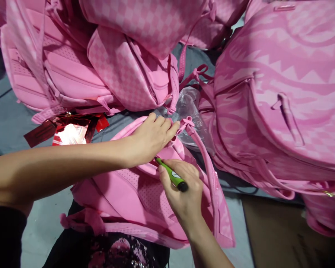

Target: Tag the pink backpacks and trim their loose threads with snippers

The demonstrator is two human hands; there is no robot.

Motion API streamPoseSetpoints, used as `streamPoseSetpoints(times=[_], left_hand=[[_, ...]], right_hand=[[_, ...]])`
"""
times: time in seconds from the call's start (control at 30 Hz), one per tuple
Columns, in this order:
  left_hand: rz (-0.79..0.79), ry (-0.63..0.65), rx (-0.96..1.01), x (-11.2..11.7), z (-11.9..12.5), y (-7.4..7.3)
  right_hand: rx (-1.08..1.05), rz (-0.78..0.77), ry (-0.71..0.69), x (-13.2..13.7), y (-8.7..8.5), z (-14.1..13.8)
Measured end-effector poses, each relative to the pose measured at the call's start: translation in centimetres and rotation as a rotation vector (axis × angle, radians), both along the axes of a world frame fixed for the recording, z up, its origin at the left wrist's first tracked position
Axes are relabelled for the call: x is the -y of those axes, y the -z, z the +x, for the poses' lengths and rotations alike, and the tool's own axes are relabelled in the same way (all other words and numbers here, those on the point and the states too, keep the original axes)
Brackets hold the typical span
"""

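Note:
A pink backpack (111, 193) lies on its front in the middle, its dotted back padding and straps facing up. Across its upper edge, my left hand (153, 134) is closed on the fabric, fingers curled over near the top strap. My right hand (185, 191) grips a short green pen-shaped tool (170, 173) with a rounded black end. Its tip points up and left to the bag, just under my left hand; what it touches there is hidden. A pink shoulder strap (205, 156) runs down the bag's right side.
Several pink checkered backpacks (128, 70) pile up at the back left. A large patterned pink backpack (290, 89) stands at right. Clear plastic wrap (188, 108) lies between them on the grey-blue table cover (5, 126). Red tags (40, 134) lie at left. A brown cardboard surface (273, 234) is lower right.

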State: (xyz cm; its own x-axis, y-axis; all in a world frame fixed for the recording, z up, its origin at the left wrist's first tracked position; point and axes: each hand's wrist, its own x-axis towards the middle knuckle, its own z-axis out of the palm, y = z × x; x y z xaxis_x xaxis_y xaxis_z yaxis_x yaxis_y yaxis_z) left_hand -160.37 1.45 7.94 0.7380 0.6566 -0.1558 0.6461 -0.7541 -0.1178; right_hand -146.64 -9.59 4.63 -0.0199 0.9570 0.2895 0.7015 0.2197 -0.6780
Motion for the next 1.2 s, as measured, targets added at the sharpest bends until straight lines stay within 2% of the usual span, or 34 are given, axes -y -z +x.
streamPoseSetpoints(times=[0.4,0.67,1.03,1.2], left_hand=[[0.032,-0.017,0.077,0.14,-0.06,0.83],[0.030,-0.013,0.073,0.20,-0.12,0.76],[0.055,0.000,0.055,0.34,-0.28,0.59],[0.064,-0.010,0.033,0.36,-0.25,0.45]], right_hand=[[0.045,-0.015,0.050,0.23,-0.09,-0.47],[0.006,0.022,0.069,0.33,0.29,-0.77],[-0.028,-0.042,0.082,0.48,0.10,-0.58],[-0.028,-0.050,0.029,0.55,0.24,-0.57]])
